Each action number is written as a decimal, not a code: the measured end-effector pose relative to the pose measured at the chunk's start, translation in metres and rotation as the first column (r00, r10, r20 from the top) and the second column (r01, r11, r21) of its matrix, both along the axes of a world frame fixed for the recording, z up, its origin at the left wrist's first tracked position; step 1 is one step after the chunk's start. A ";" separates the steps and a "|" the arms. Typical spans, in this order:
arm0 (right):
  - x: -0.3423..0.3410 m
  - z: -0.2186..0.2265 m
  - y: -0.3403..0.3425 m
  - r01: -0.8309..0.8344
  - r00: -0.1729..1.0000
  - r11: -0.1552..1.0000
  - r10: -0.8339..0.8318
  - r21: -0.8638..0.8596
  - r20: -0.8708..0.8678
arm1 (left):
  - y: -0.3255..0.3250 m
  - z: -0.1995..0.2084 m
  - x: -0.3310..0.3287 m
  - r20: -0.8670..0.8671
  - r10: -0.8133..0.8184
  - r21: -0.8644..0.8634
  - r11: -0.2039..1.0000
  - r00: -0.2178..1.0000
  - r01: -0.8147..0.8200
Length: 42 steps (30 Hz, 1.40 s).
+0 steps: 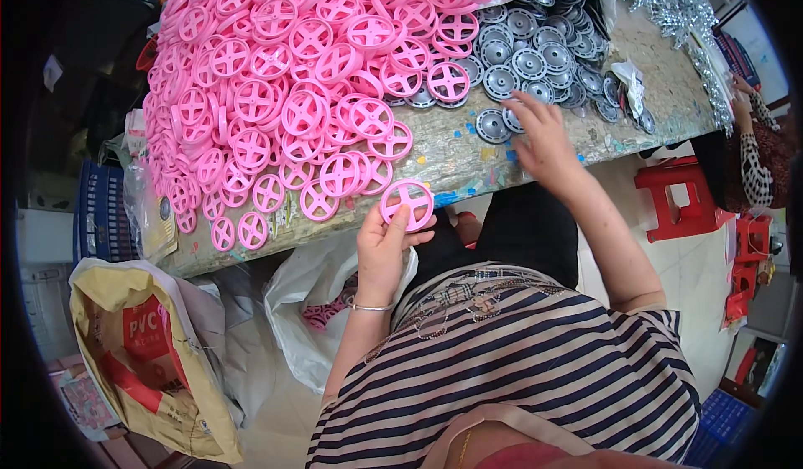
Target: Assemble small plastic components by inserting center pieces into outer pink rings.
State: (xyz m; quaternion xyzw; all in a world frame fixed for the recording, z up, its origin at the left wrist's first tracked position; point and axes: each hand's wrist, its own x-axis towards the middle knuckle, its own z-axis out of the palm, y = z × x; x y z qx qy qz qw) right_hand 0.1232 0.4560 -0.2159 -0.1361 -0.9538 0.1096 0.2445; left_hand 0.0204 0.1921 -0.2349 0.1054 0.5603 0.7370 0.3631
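My left hand (386, 247) is closed on a pink plastic wheel ring (407, 205) with a cross of spokes, held up just off the table's near edge. Thumb and fingers pinch it at the lower rim. Farther right, my right hand (548, 141) is over the table edge, its thumb and fingers curved round the rim of a grey round disc (513, 120). Part of this disc is hidden under the fingers. Another grey disc (493, 125) lies beside it. A large heap of pink wheel rings (276, 93) covers the left and middle; a pile of grey discs (535, 51) lies behind my right hand.
The worn wooden table (452, 155) has blue and orange flecks. Below its left side are a white plastic bag (288, 302) with pink pieces and an opened yellow sack (109, 293). Red stools (677, 197) stand to the right. Silver tinsel (669, 9) and another person's arm (757, 147) are beyond.
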 end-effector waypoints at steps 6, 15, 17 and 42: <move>-0.004 -0.031 0.032 0.018 0.999 0.999 -0.017 -0.031 0.036 | 0.002 0.001 0.001 0.216 -0.054 0.121 0.992 0.975 0.028; -0.044 -0.009 0.026 0.013 0.992 0.960 -0.047 -0.281 -0.115 | 0.008 -0.010 -0.003 0.205 -0.084 0.161 0.986 0.975 0.051; -0.047 0.006 -0.003 -0.090 0.993 0.868 0.039 -0.489 -0.113 | 0.007 -0.008 -0.002 0.190 -0.071 0.161 0.986 0.979 0.041; -0.044 -0.004 -0.108 -0.264 0.905 0.386 0.417 -0.884 -0.088 | -0.040 -0.006 0.006 -0.264 0.205 0.006 0.977 0.942 -0.211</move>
